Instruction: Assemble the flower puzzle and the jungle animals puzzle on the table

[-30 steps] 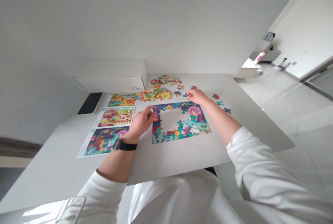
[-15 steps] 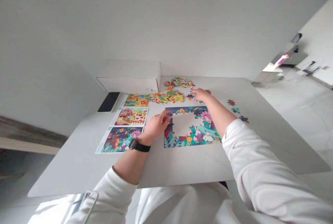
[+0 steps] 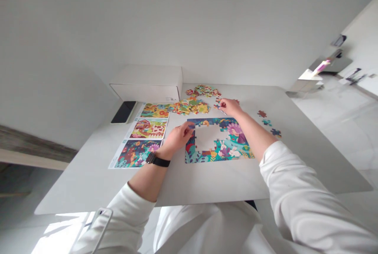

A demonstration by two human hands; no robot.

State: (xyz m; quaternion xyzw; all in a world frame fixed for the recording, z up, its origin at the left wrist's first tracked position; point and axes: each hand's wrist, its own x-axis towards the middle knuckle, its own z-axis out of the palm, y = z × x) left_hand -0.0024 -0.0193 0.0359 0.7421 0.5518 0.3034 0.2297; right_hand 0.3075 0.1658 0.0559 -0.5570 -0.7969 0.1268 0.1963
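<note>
A partly assembled jigsaw puzzle (image 3: pixel 220 156) lies flat in front of me, a dark blue and teal scene with rabbits and a peacock around a gap in its middle. My left hand (image 3: pixel 178 138) rests at its upper left edge, fingers loosely bent, the thumb a little apart from them. Beyond the puzzle's top edge, my right hand (image 3: pixel 232 107) has thumb and fingers pinched on a puzzle piece (image 3: pixel 223 112), mostly hidden by the fingers. Other loose pieces lie partly under that hand.
Yellow pieces (image 3: pixel 189 106) and reddish pieces (image 3: pixel 203 90) are heaped behind the puzzle. Several loose pieces (image 3: pixel 266 122) lie to the right. On the left are a printed picture sheet (image 3: pixel 147 128), a phone (image 3: pixel 124 112) and a white box (image 3: pixel 144 91).
My right hand has shifted slightly over the loose pieces, and its fingers are now pinched together on one. My left hand stays at the puzzle's left edge. The view has tilted slightly.
</note>
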